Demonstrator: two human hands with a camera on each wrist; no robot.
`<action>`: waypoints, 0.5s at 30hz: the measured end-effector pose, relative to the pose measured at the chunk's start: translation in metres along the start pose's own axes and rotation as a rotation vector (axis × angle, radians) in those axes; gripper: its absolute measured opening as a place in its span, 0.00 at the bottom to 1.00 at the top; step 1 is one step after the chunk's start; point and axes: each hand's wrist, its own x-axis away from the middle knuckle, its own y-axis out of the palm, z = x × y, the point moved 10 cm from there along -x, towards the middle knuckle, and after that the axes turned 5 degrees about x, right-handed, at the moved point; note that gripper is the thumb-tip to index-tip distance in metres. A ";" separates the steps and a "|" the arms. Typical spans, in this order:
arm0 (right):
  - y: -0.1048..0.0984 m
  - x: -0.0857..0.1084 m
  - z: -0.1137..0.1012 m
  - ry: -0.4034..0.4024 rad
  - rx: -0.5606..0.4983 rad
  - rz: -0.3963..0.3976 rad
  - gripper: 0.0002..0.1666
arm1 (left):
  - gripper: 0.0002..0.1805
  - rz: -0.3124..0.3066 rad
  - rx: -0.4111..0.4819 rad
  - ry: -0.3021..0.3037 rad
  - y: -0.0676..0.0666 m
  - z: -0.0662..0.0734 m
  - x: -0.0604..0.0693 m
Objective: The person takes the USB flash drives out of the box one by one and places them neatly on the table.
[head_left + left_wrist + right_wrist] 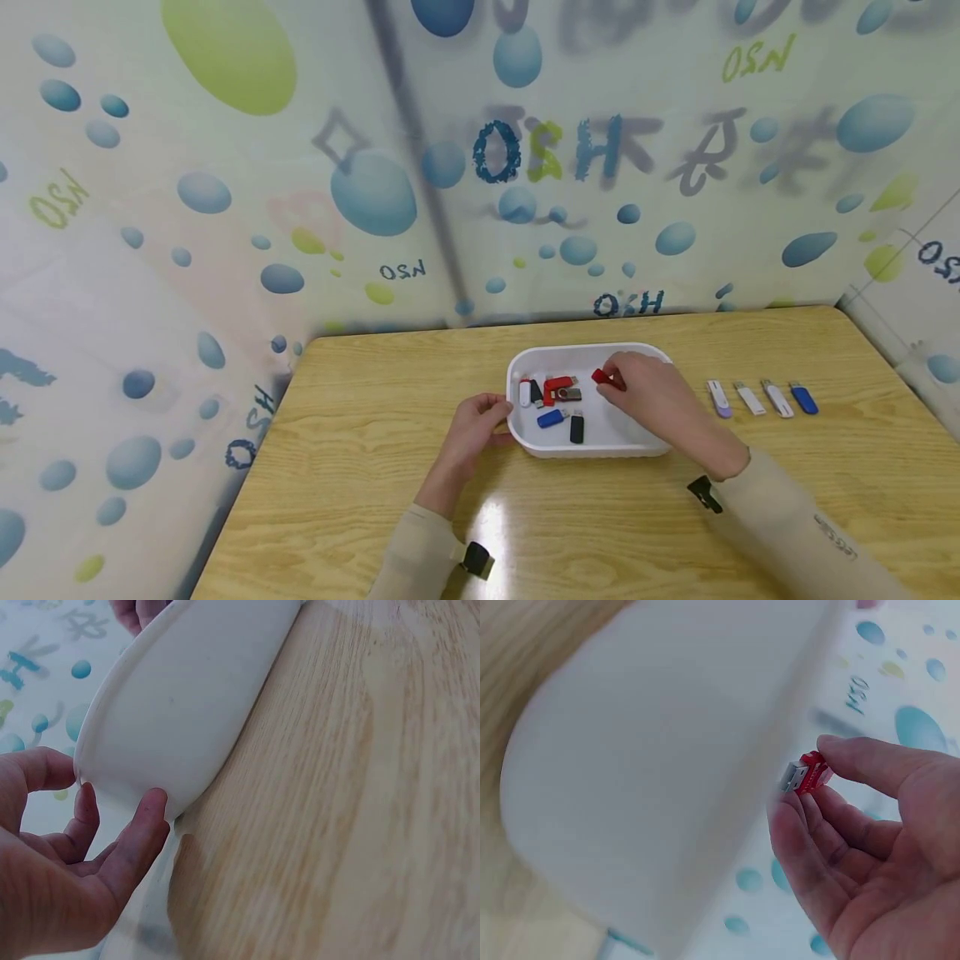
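Observation:
A white plastic tray (pixel 607 448) with rounded corners stands on the table and holds several USB sticks. My left hand (pixel 477 421) grips its left end, and in the left wrist view the fingertips (pixel 154 801) bear on the rim and outer wall. Over the tray's right half, my right hand (pixel 637 387) pinches a red USB stick (pixel 810 772) between thumb and fingers, its metal plug exposed. Inside at the left lie a red USB stick (pixel 558 383), a brown-and-silver one (pixel 570 394), a blue one (pixel 551 418), a black one (pixel 577 429) and a white one (pixel 525 393).
Right of the tray, several USB sticks lie in a row on the wooden table (pixel 360 467): a white-and-purple one (pixel 718 398), two white ones and a blue one (pixel 804 398). A patterned curtain (pixel 465 242) hangs behind the table's far edge.

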 end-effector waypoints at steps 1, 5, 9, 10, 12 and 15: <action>-0.005 0.003 0.003 0.003 0.002 0.016 0.10 | 0.19 0.000 -0.001 -0.003 0.000 0.000 0.000; -0.027 0.018 0.015 0.016 0.016 0.073 0.10 | 0.19 -0.001 -0.002 0.001 0.000 0.000 0.000; -0.043 0.032 0.032 0.045 0.000 0.098 0.10 | 0.19 -0.002 0.000 0.005 0.001 0.000 0.000; -0.046 0.036 0.038 0.054 -0.006 0.098 0.11 | 0.19 -0.003 0.001 0.002 0.001 0.000 -0.001; -0.051 0.043 0.049 0.077 -0.012 0.097 0.13 | 0.19 -0.003 0.002 -0.001 0.000 -0.001 -0.001; -0.057 0.053 0.067 0.103 -0.008 0.100 0.17 | 0.19 -0.006 -0.001 0.000 0.000 -0.001 -0.001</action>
